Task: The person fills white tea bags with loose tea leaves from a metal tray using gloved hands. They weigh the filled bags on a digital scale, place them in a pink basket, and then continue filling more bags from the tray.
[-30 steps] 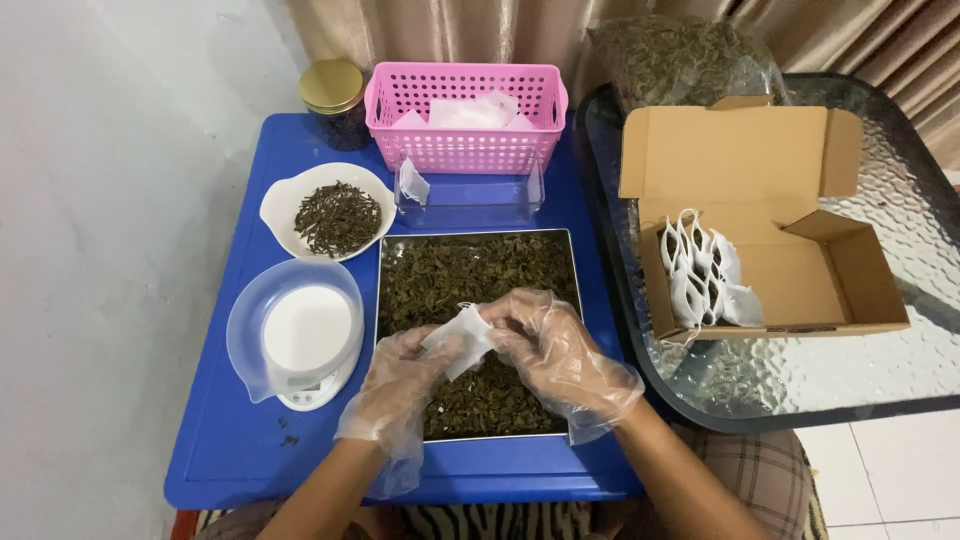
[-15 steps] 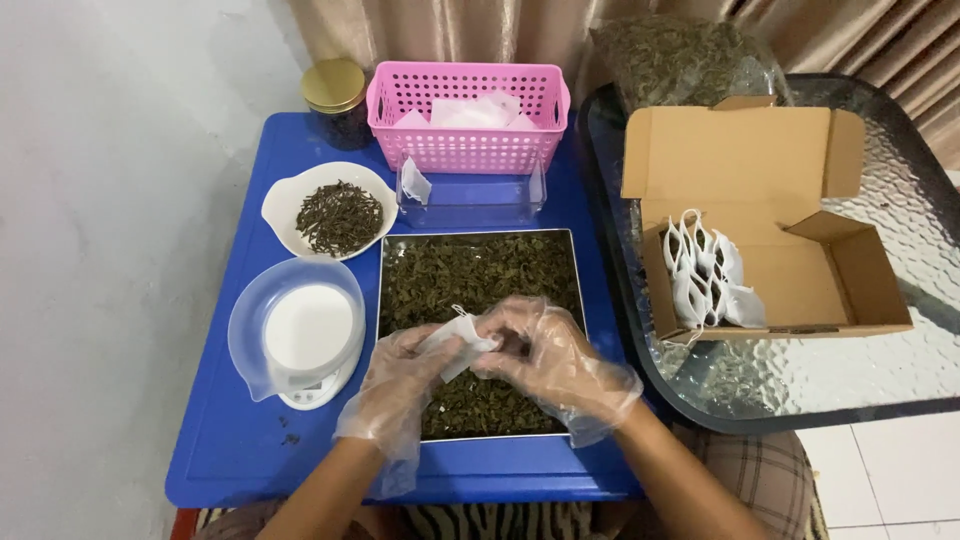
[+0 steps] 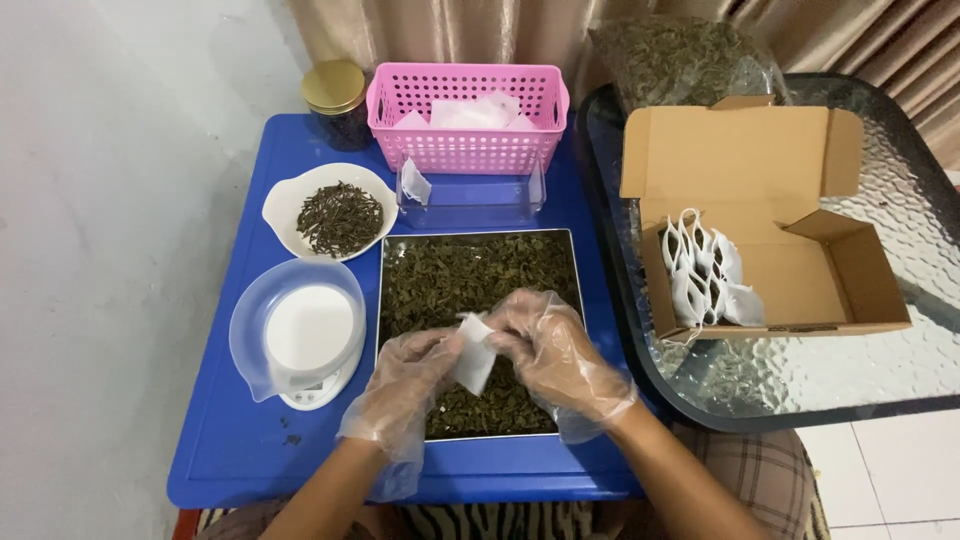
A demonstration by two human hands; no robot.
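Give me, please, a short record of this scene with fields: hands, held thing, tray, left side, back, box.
hands: left hand and right hand, both in clear gloves
held thing: small white filter bag, between both hands
tray: metal tray of dried tea leaves
left side: white bowl, kitchen scale
back: pink basket, jar
box: cardboard box with filled bags

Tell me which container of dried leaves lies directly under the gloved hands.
The square metal tray, beneath both the left hand and right hand; the white bowl sits farther back-left.

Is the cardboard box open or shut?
Open: the box has its lid flap standing up, and white bags show inside at its left end.
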